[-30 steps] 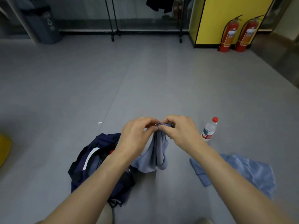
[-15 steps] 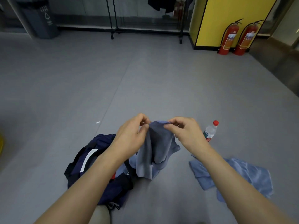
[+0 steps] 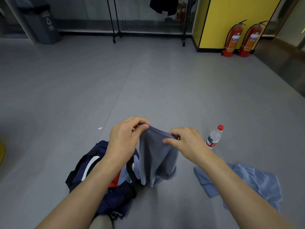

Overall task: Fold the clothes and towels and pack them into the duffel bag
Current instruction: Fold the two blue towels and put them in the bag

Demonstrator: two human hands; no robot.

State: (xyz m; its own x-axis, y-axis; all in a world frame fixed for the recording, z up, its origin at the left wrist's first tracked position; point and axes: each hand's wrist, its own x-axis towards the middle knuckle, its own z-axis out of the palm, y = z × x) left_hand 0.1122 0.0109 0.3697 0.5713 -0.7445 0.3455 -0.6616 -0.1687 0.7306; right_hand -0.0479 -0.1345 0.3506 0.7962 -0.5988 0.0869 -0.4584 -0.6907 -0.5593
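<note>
A grey-blue towel [image 3: 156, 156] hangs in the air between my hands, its lower end drooping by the bag. My left hand [image 3: 126, 139] pinches its top left corner and my right hand [image 3: 184, 142] pinches the top edge a little to the right. Below my left forearm lies the navy duffel bag [image 3: 92, 166], open, with red and light blue cloth showing inside. A light blue towel [image 3: 257, 182] lies crumpled on the floor under my right forearm.
A water bottle [image 3: 213, 137] with a red cap stands on the grey floor right of my right hand. Far back are a clothes rack [image 3: 115, 22], a grey bin [image 3: 42, 25], and two fire extinguishers [image 3: 242, 38] by a yellow wall.
My hands have moved apart along the towel's top edge, spreading the bunched cloth wider. The towel now hangs broader between them.
</note>
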